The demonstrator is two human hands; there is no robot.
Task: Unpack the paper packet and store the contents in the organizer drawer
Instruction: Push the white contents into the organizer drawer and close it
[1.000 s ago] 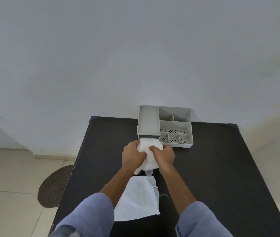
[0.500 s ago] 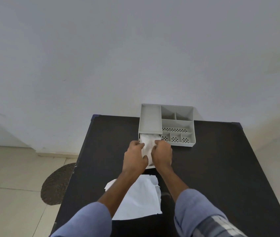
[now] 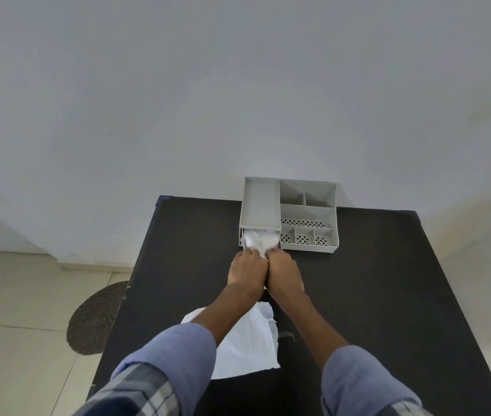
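Observation:
A grey organizer point(image 3: 307, 216) stands at the far edge of the black table point(image 3: 388, 295), its drawer point(image 3: 242, 240) pulled out at the lower left. A white crumpled bundle point(image 3: 260, 240) fills the drawer opening. My left hand point(image 3: 245, 270) and my right hand point(image 3: 284, 270) are side by side just in front of the drawer, fingers curled on the bundle's near end. The opened white paper packet point(image 3: 247, 346) lies flat on the table between my forearms, partly hidden by my left arm.
The organizer's top holds several open compartments, some perforated point(image 3: 304, 237). A wall rises right behind the table. On the left a tiled floor shows a dark round mat point(image 3: 97, 319).
Both hands have moved away from me with the white bundle, from above the table into the drawer opening. The bundle now sits lower and deeper in the drawer.

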